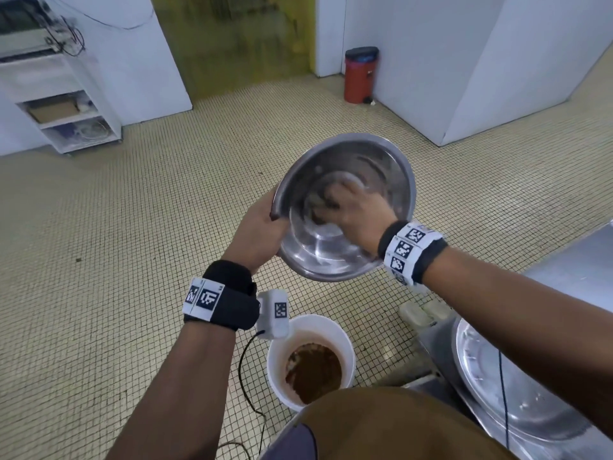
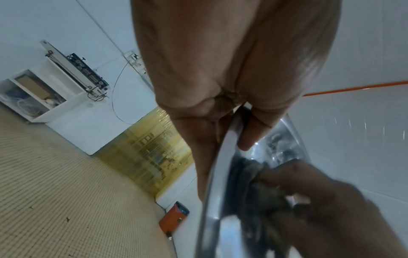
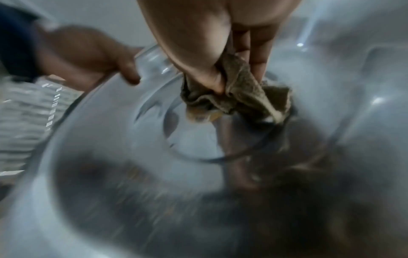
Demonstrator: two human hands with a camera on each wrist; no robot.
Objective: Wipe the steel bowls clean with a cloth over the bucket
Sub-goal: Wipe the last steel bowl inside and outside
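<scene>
From the head view, the left hand [image 1: 262,227] is gripping the left rim of the steel bowl [image 1: 391,167], thumb hooked over the edge into the inside and fingers behind the wall. The bowl is hanging tilted in the air, its mouth facing the person, above and a little beyond the white bucket [image 1: 345,340], which is standing on the tiled floor [image 1: 116,260] with brown slop at its bottom. The right hand [image 1: 358,210] is reaching inside the bowl, fingers curled round a drab cloth [image 1: 316,207] and pressing it to the bottom. A wide stretch of floor is lying open to the left and ahead; a steel counter [image 1: 570,254] with a second steel basin [image 1: 504,383] is crowding the right side, and a red bin [image 1: 360,76] is standing well apart against the far wall.

From the left wrist, the left hand [image 2: 220,69] is pinching the thin rim of the bowl [image 2: 217,174], thumb inside, fingers outside. The right hand [image 2: 331,209] and cloth [image 2: 260,197] are showing blurred within the bowl.

From the right wrist, the right hand [image 3: 212,34] is clutching the bunched cloth [image 3: 243,92] against the bowl's [image 3: 110,157] inner wall, beside the ring of its flat base. The left hand [image 3: 88,57] is holding the rim at upper left. The lower part is blurring out.
</scene>
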